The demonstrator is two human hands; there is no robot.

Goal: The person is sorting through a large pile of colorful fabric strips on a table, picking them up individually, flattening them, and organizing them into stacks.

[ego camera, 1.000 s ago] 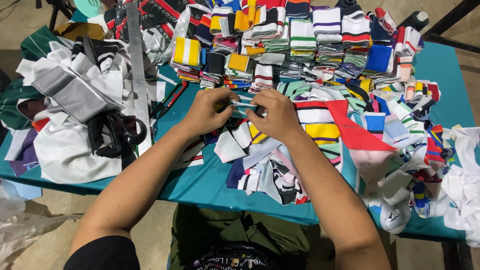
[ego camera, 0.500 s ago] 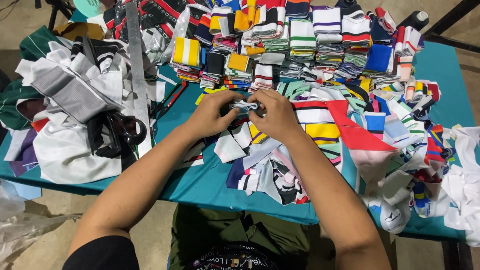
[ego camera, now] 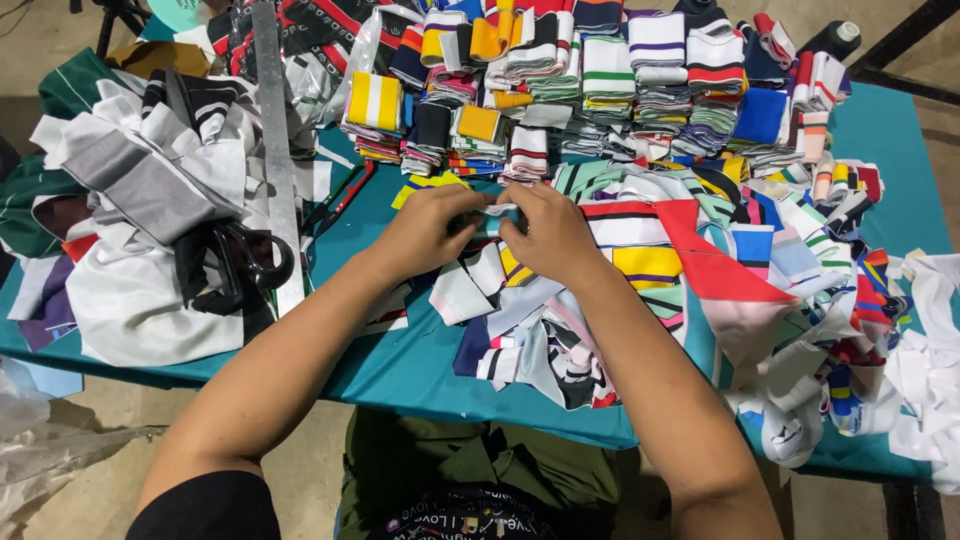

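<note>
Pinching a small white fabric scrap (ego camera: pixel 497 211) between them, the left hand (ego camera: pixel 425 228) and right hand (ego camera: pixel 550 232) meet above the middle of the teal surface (ego camera: pixel 400 365). The fingers (ego camera: pixel 478 199) of both hands are clamped together on the scrap. Loose striped offcuts (ego camera: pixel 540 320) lie directly beneath the hands. Folded striped fabric stacks (ego camera: pixel 600 70) line the far edge. Black scissors (ego camera: pixel 245 262) and a metal ruler (ego camera: pixel 275 130) rest on a white and grey cloth heap (ego camera: pixel 140 200) toward the left edge.

No packages, labels, signs or screens.
</note>
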